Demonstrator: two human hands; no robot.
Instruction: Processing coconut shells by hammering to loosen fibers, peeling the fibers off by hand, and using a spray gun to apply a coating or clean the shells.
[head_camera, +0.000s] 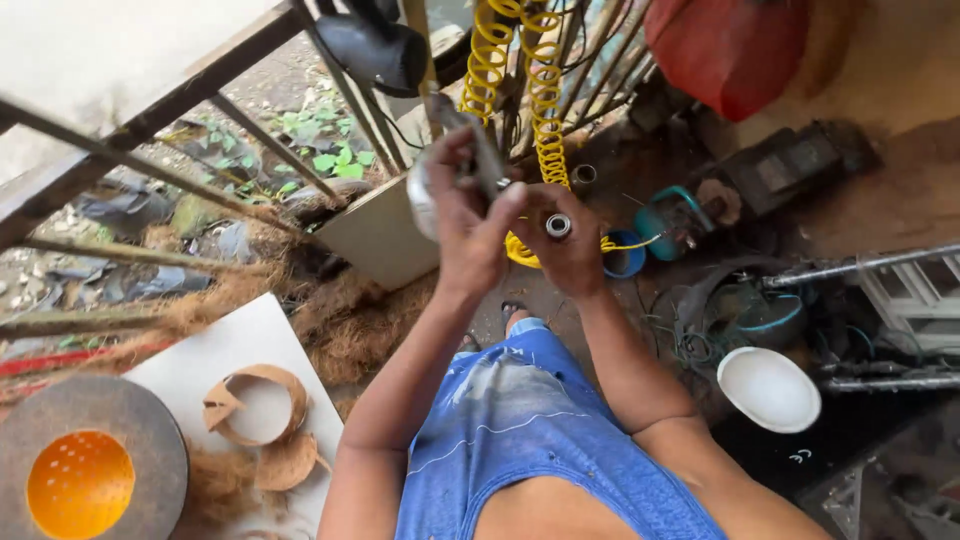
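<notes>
Hands raised together at the upper middle of the frame, seen from above by a person in a blue sleeveless shirt (520, 420). The left hand (465, 225) is wrapped around a grey metal tool (478, 150) with a round silvery part at its left side; its fingers are curled shut on it. The right hand (572, 245) pinches a small metal socket (558, 226), its open round end facing the camera, just beside the tool's tip. The two hands touch each other.

Behind them a yellow coiled air hose (545, 110) hangs down from the top edge. At lower left, a white board (200, 370) carries curved pieces of coconut shell (262, 405), with brown coir fibre around it. A round grey disc with an orange centre (85, 480) sits in the lower left corner. A white bowl (768, 388) lies on the cluttered floor at right, near a blue cup (625, 255).
</notes>
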